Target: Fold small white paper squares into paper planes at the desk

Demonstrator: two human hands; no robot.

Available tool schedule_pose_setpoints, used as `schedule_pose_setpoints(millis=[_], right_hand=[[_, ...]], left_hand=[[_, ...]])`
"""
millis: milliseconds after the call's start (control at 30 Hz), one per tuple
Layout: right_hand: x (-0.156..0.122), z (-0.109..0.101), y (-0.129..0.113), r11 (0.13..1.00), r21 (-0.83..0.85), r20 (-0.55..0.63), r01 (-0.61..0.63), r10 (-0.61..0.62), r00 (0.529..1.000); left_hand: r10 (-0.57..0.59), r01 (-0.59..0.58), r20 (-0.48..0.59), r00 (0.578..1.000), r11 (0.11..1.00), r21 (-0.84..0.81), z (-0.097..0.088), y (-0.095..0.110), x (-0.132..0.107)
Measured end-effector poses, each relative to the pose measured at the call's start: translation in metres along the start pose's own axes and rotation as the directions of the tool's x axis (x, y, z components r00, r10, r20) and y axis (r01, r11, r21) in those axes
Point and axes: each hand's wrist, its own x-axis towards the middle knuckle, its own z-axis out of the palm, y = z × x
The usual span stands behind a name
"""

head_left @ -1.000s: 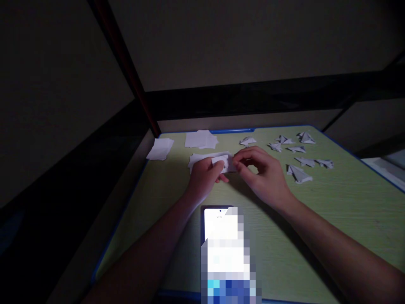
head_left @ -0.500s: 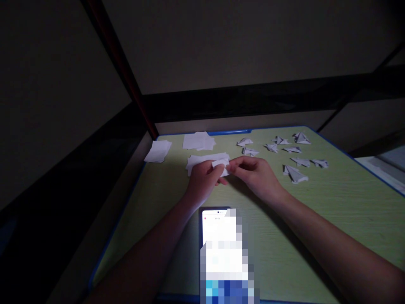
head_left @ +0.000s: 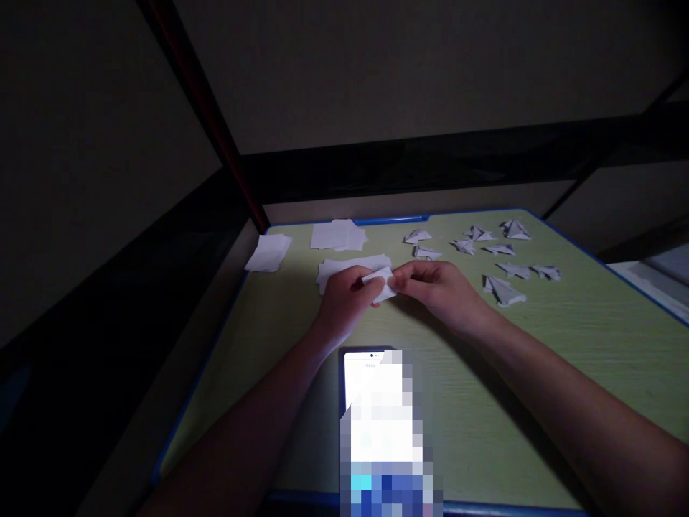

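left hand (head_left: 344, 301) and right hand (head_left: 438, 291) both pinching one little folded white paper (head_left: 386, 293), over the surface (head_left: 538, 373) toward its far edge, lit-up smartphone (head_left: 371, 402) by the near edge, folded paper figures (head_left: 499, 249) near the far right corner

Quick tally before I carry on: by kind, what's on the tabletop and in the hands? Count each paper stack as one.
Folded paper pieces lying on the right: 9
Paper stacks: 3 (sheets within can't be counted)
Held paper: 1
Phone: 1
Total: 14
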Motion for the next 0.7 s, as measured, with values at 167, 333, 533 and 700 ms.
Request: schedule_pose_setpoints(millis=[167, 333, 533, 700], right_hand=[[-0.0007, 0.0007, -0.0019, 0.999, 0.048, 0.003, 0.002, -0.002, 1.000], [-0.0016, 0.0035, -0.0018, 0.995, 0.104, -0.004, 0.004, -0.004, 1.000], [0.0004, 0.0009, -0.0001, 0.994, 0.103, -0.037, 0.025, -0.022, 0.999], [-0.0003, 0.0003, 0.0000, 0.997, 0.071, -0.019, 0.010, -0.009, 1.000]], left_hand=[[0.011, -0.011, -0.021, 1.000, 0.999, 0.033, 0.0011, -0.0031, 0.0010], [0.038, -0.037, -0.023, 0.999, 0.999, 0.038, 0.0011, -0.0015, 0.0014], [0.041, -0.042, 0.024, 0.999, 0.998, 0.048, 0.0020, 0.0008, 0.0015], [0.055, -0.055, -0.010, 0.998, 0.998, 0.010, 0.0036, -0.0013, 0.0028]])
